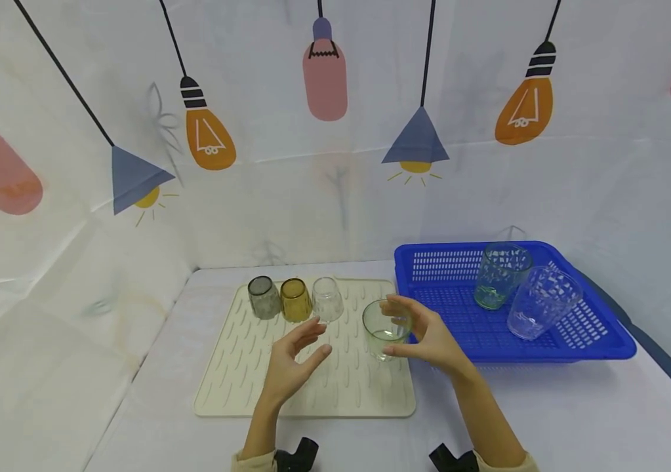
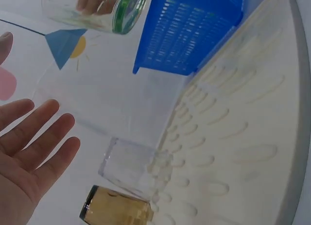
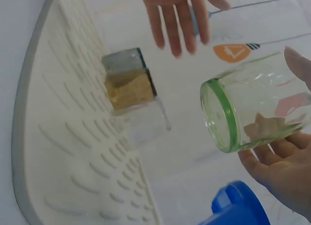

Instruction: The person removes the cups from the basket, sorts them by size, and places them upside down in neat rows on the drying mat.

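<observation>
My right hand (image 1: 429, 334) grips a pale green drinking glass (image 1: 384, 334) between thumb and fingers, above the right part of a cream drying mat (image 1: 241, 387). In the right wrist view the green glass (image 3: 257, 103) is held in the air, its thick base facing the mat. My left hand (image 1: 290, 364) hovers over the mat with fingers spread, holding nothing; the left wrist view shows its straight fingers (image 2: 41, 147). Along the mat's back edge stand a grey glass (image 1: 264, 298), an amber glass (image 1: 296, 301) and a clear glass (image 1: 327, 300), side by side.
At the right, a blue plastic basket (image 1: 441, 341) holds a greenish glass (image 1: 491, 288) and a tilted clear glass (image 1: 538, 308). The basket's left side lies close to the mat. Behind the table hangs a white sheet (image 1: 288, 210) printed with lamps.
</observation>
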Demonstrator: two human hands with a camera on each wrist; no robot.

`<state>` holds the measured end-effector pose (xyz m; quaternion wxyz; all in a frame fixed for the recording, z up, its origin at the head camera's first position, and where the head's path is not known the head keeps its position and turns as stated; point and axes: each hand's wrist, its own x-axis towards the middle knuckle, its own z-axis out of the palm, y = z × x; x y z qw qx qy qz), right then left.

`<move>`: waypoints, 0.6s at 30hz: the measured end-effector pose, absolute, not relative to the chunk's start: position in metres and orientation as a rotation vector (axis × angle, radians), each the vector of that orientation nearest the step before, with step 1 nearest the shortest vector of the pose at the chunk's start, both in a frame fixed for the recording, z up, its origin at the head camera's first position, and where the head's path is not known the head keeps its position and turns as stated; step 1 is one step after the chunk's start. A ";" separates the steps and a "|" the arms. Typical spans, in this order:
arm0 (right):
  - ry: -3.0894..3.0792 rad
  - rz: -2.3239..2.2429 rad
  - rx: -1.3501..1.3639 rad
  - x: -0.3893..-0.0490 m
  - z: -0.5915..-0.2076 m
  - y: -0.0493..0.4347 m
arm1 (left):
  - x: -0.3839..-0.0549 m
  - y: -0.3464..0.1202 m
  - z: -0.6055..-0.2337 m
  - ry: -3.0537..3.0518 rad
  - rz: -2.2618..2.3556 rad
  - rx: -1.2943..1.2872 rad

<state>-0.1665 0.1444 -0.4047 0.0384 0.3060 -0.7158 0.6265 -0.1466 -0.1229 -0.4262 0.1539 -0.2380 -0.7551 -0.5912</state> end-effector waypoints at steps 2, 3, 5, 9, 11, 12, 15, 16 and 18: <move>-2.194 1.937 0.946 -0.165 -0.406 0.140 | -0.148 -0.117 -0.425 -2.162 -1.712 -0.724; -2.193 1.944 0.948 -0.165 -0.406 0.138 | -0.149 -0.114 -0.424 -2.159 -1.720 -0.746; -2.200 1.945 0.946 -0.163 -0.407 0.134 | -0.149 -0.108 -0.422 -2.156 -1.733 -0.787; -2.201 1.964 0.946 -0.161 -0.409 0.127 | -0.150 -0.099 -0.419 -2.149 -1.769 -0.853; -2.202 1.973 0.951 -0.161 -0.410 0.124 | -0.150 -0.095 -0.418 -2.154 -1.780 -0.868; -2.198 1.983 0.955 -0.161 -0.411 0.123 | -0.150 -0.093 -0.417 -2.159 -1.781 -0.872; -2.203 1.991 0.950 -0.160 -0.412 0.119 | -0.150 -0.089 -0.416 -2.187 -1.769 -0.880; -2.203 1.991 0.947 -0.160 -0.413 0.119 | -0.150 -0.087 -0.415 -2.197 -1.768 -0.879; -2.203 1.988 0.940 -0.160 -0.413 0.117 | -0.150 -0.085 -0.414 -2.220 -1.768 -0.870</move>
